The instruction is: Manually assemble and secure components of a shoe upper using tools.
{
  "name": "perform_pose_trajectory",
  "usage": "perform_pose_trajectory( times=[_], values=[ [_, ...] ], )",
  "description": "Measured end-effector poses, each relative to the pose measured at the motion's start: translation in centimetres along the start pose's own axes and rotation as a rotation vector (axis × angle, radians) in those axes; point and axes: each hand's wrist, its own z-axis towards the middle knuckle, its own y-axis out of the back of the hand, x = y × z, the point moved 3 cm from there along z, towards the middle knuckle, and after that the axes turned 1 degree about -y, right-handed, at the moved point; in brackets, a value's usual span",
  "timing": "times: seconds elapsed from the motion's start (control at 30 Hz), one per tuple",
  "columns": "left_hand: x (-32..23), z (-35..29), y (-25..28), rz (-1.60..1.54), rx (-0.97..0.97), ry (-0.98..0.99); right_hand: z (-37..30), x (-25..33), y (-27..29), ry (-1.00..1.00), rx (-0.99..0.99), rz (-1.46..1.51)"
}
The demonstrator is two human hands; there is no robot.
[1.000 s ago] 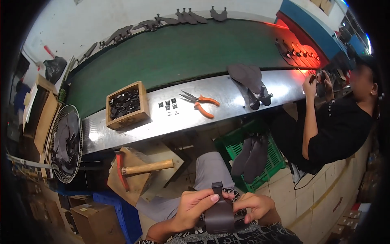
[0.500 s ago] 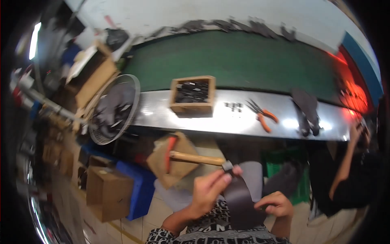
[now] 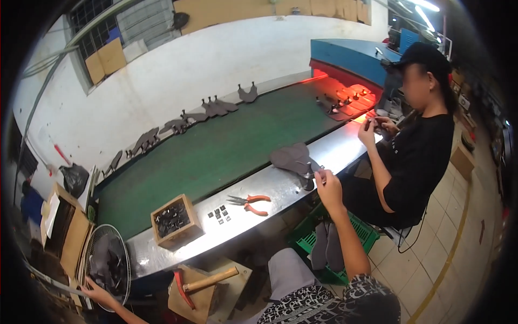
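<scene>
My right hand (image 3: 329, 190) is over the front metal ledge (image 3: 226, 235), its fingers pinched at the narrow black end of a dark grey flat piece (image 3: 291, 158). This piece lies with others of its kind, partly over the edge of the green belt. At the lower left, my left hand (image 3: 101, 296) has its fingers apart beside the rim of a round wire basket (image 3: 128, 270). Dark grey pieces (image 3: 108, 259) fill that basket. Nothing shows in the left hand.
A wooden box (image 3: 181, 237) of small black parts, small square clips (image 3: 220, 212) and orange-handled pliers (image 3: 253, 205) sit along the ledge. A hammer (image 3: 208, 279) lies below. At right a co-worker (image 3: 426, 151) sits by the red-lit blue machine (image 3: 345, 54). A green crate (image 3: 367, 233) stands underneath.
My hands have parted: the right went forward and right to the ledge with the dark grey piece, while the left let go and reached left to the basket. The view has swung up and right.
</scene>
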Motion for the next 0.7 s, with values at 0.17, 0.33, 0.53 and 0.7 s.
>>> perform_pose_trajectory(
  times=[0.17,0.33,0.53,0.7],
  values=[
    [-9.0,-9.0,-0.5,-0.217,0.182,0.026,5.9,-2.4,-3.6,-0.015,0.379,-0.267],
    [-29.1,-16.5,5.9,-0.263,0.438,-0.064,5.9,11.5,-4.3,0.442,0.117,-0.153],
    [-38.9,-18.4,4.8,-0.467,0.866,-0.593,-2.0,29.7,-0.3,1.330,0.483,-0.179],
    [-37.7,-16.8,8.2,-0.803,1.403,-0.082,-7.0,34.2,1.6,1.595,0.515,0.353]
  ],
)
